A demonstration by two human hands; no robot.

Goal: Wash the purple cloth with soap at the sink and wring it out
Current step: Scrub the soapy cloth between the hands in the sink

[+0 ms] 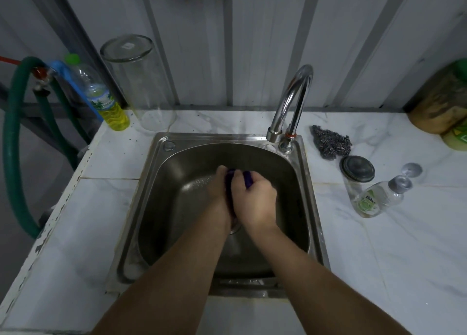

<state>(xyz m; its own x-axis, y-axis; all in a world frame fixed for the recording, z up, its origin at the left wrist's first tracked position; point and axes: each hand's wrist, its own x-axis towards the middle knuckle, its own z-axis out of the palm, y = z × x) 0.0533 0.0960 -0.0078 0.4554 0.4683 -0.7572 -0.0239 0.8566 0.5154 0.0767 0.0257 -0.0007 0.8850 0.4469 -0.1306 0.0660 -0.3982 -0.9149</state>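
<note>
Both my hands are down in the steel sink (177, 233), pressed together over its middle. The purple cloth (247, 179) is bunched between them; only small purple bits show above and between my fingers. My right hand (254, 200) wraps over the cloth from the right, and my left hand (219, 190) grips it from the left, partly hidden behind the right one. The chrome faucet (293, 99) arches at the sink's back right; no water stream shows. A clear soap bottle (376, 198) lies tipped on the counter to the right, its cap off.
Right of the sink on the white marble counter (379, 259) lie a steel scouring pad (331, 142) and a round dark lid (356, 169). At back left stand a yellow-liquid bottle (106, 102) and an upturned glass jar (139, 82). A green hose (12, 145) hangs left.
</note>
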